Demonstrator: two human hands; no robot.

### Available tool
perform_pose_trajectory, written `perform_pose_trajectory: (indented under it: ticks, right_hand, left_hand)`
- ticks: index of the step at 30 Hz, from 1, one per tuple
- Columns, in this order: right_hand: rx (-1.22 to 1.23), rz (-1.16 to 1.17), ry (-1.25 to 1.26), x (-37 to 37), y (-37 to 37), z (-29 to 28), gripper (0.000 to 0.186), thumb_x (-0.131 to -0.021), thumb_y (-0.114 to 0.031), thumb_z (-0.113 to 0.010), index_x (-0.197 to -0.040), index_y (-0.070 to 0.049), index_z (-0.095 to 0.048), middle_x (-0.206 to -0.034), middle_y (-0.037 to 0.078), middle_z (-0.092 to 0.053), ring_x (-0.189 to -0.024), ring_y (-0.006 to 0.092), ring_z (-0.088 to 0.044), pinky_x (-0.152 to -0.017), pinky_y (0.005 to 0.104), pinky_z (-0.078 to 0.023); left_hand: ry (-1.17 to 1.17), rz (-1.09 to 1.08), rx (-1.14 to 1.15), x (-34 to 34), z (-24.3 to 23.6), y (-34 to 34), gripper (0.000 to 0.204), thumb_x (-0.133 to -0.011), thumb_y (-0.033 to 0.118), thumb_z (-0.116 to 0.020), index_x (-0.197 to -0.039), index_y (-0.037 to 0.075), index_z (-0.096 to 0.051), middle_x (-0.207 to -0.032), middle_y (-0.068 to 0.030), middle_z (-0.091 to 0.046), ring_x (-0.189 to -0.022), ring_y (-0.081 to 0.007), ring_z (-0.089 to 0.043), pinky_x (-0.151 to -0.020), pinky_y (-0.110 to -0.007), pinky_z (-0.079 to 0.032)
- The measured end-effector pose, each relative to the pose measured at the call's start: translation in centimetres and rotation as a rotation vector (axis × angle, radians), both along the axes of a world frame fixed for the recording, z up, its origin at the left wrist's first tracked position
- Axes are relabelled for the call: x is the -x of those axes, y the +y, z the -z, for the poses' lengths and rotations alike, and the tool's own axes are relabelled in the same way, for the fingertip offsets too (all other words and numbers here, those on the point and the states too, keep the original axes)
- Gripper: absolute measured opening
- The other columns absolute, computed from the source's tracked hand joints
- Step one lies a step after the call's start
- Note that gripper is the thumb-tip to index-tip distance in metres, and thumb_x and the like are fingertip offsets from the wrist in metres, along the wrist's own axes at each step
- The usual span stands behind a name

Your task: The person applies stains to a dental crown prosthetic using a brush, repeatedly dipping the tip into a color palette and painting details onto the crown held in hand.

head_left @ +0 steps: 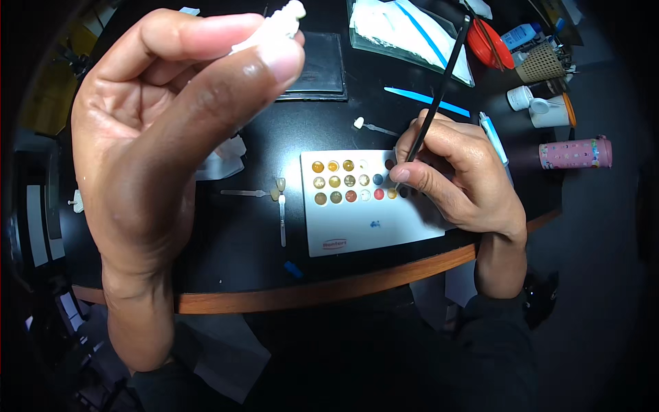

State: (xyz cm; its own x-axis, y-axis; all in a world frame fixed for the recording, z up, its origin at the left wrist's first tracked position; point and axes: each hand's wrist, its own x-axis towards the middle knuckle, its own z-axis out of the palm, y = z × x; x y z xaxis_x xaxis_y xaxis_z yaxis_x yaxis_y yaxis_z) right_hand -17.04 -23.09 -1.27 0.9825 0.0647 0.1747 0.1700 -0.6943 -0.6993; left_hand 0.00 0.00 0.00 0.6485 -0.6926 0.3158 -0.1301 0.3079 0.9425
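My left hand (158,151) is raised close to the camera, thumb and forefinger pinched on a small white, lumpy dental piece (274,31). My right hand (467,178) grips a slim black-handled brush (443,75), its lower end at the right part of a white palette (371,233) with rows of coloured round wells. Two tooth-shaped shade tabs (280,189) on clear sticks lie left of the palette. A third, white tab (359,123) lies above it. A blue cap (294,269) lies below the palette, near the desk edge.
On the black desk (240,254) are a glass tray (412,38) with white sheets, a dark flat box (322,65), a blue strip (425,103), a red bowl (487,48), a perforated holder (539,65), white containers (549,117), a pink bottle (573,154) and a pale tube (493,137).
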Motion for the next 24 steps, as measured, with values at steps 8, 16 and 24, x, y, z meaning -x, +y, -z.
perform_pose_trajectory:
  ticks: [8,16,24]
  right_hand:
    - [0.040,0.009,0.002,-0.08,-0.04,0.14,0.027,-0.091,-0.024,-0.071,-0.077,-0.002,-0.064,-0.061,0.004,-0.050,-0.059,0.0151,-0.047,-0.052,0.0305,-0.037]
    - [0.030,0.004,0.016,0.03,-0.06,0.26,0.029,-0.090,-0.026,-0.071,-0.075,-0.002,-0.064,-0.059,0.003,-0.049,-0.058,0.0142,-0.046,-0.051,0.0299,-0.035]
    - [0.022,0.002,0.011,0.05,-0.15,0.36,0.030,-0.091,-0.026,-0.071,-0.074,-0.002,-0.063,-0.059,0.003,-0.049,-0.058,0.0143,-0.046,-0.051,0.0300,-0.035]
  left_hand:
    - [-0.080,-0.116,-0.057,-1.27,1.24,-0.07,0.017,-0.084,0.008,-0.071,-0.097,-0.001,-0.066,-0.097,-0.0110,-0.067,-0.105,-0.0228,-0.068,-0.105,-0.036,-0.047]
    - [-0.101,-0.108,-0.061,-1.26,1.16,0.14,0.018,-0.084,0.007,-0.071,-0.099,-0.003,-0.067,-0.096,-0.0111,-0.068,-0.105,-0.0230,-0.069,-0.105,-0.037,-0.048]
    - [-0.114,-0.079,-0.052,-1.32,1.18,0.00,0.016,-0.085,0.005,-0.069,-0.099,-0.002,-0.067,-0.098,-0.0129,-0.069,-0.104,-0.0230,-0.069,-0.105,-0.036,-0.048]
